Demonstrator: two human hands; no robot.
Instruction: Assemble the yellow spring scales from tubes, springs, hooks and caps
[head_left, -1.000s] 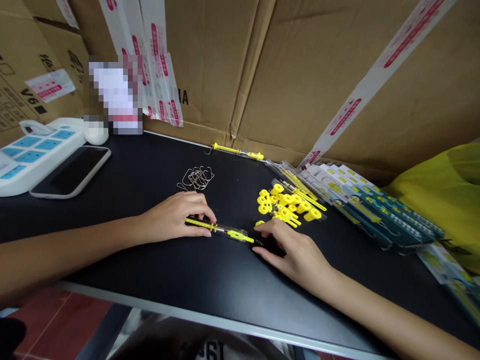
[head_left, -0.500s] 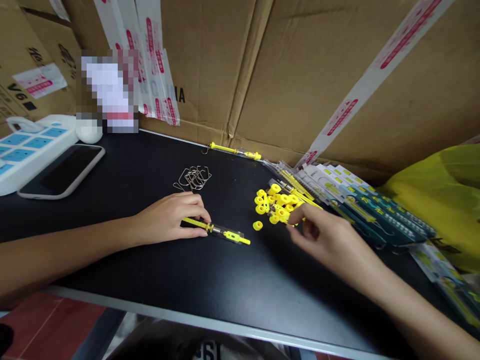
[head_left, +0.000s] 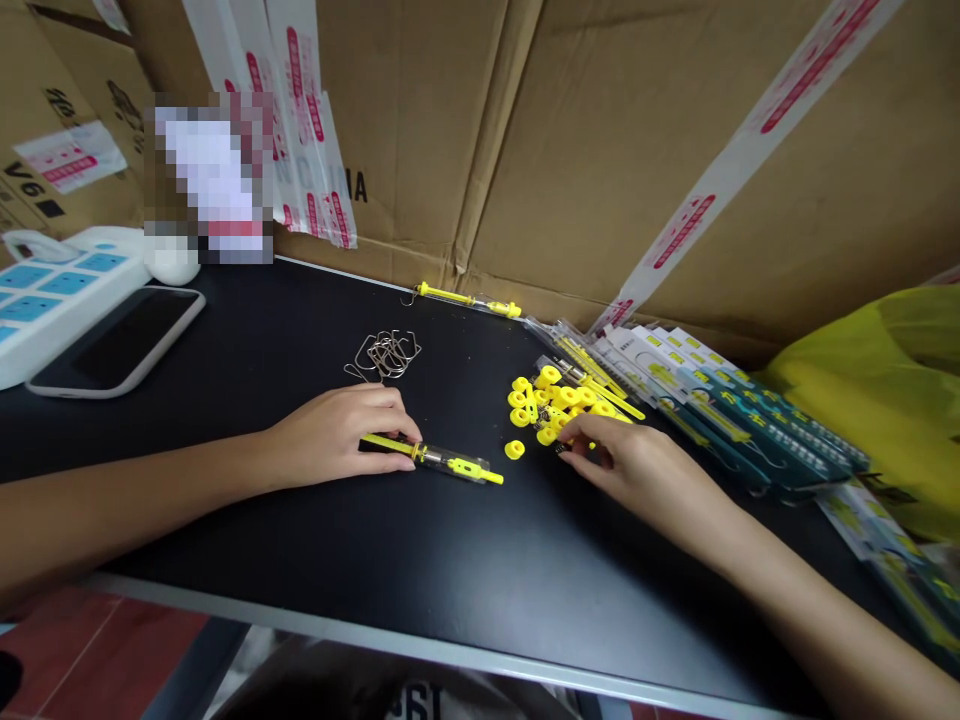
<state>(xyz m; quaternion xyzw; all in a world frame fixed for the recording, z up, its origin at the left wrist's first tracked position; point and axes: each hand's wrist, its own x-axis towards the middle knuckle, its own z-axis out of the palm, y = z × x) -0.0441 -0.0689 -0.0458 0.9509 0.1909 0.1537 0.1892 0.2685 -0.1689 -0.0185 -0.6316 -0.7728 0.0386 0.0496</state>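
Observation:
My left hand (head_left: 360, 432) is closed around the left part of a clear tube with yellow parts (head_left: 461, 466), which lies low over the black table. At the right edge of a pile of yellow caps (head_left: 564, 398), my right hand (head_left: 630, 460) pinches a small dark spring (head_left: 561, 449) between thumb and fingertips. One yellow cap (head_left: 514, 450) sits apart, just left of the right fingertips. Bent metal hooks (head_left: 388, 354) lie in a tangle beyond my left hand.
A finished-looking yellow tube (head_left: 469, 299) lies at the table's back edge. Packaged items (head_left: 739, 410) are stacked at right beside a yellow bag (head_left: 885, 370). A phone (head_left: 116, 342) and a power strip (head_left: 64, 285) are at left. Cardboard boxes (head_left: 420, 130) stand behind.
My right hand has shifted slightly left and toward me, and a dark spring now shows at its fingertips. My left hand keeps its hold on the tube.

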